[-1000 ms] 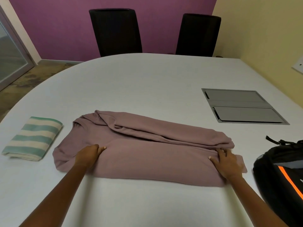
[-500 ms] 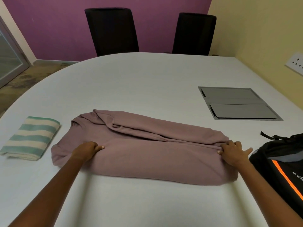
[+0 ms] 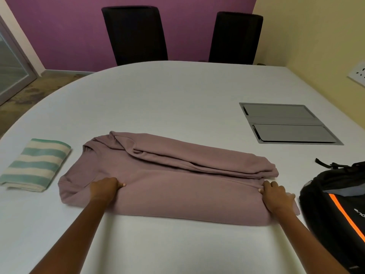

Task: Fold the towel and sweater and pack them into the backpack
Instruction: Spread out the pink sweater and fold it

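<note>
A mauve sweater (image 3: 177, 182) lies folded lengthwise into a long band across the white table (image 3: 177, 99). My left hand (image 3: 105, 189) pinches the fabric near the sweater's left end, fingers closed on a fold. At the right end my right hand (image 3: 275, 196) grips the sweater's edge. A green-and-cream striped towel (image 3: 35, 164) sits folded to the left of the sweater, apart from it. The black backpack (image 3: 335, 204) with an orange stripe stands at the right edge, just beyond my right hand.
A grey flip-lid cable panel (image 3: 290, 123) is set into the table at the right rear. Two black chairs (image 3: 136, 34) stand at the far side against a purple wall. A wall socket (image 3: 358, 75) is on the yellow wall to the right.
My right hand shifted from lying flat on the sweater's right end to gripping its edge. The left hand kept its place while closing on the fabric. The view shifted slightly.
</note>
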